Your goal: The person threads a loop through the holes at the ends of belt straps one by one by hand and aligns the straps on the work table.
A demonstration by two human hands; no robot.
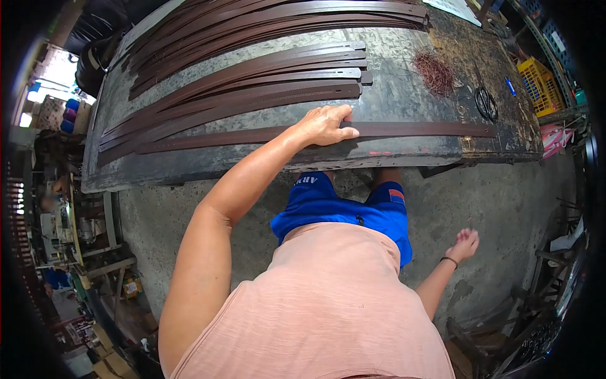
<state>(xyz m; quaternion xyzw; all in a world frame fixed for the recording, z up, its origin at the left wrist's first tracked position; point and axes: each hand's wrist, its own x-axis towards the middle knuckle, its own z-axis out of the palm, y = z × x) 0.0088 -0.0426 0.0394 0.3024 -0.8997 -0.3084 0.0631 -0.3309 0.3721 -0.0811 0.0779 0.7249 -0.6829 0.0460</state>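
Note:
My left hand [325,125] lies over a single long brown strip [416,129] near the table's front edge, its thumb and fingers closed on the strip. The strip stretches out to both sides, and small holes show near its right end. Low at my right side, off the table, is my right hand [466,245], with curled fingers; whatever it may hold is too small to make out. Just beyond my left hand, several brown strips [284,95] lie stacked in a fanned bundle. A larger bundle of brown strips [303,19] rests at the back.
The dark worktable [404,151] carries a tangle of reddish threads [434,74], black-handled scissors [486,103] and a blue pen [510,86]. A yellow crate [540,86] stands past its right end. Wooden frames [117,268] and shelving are at the left, with more racks at the right.

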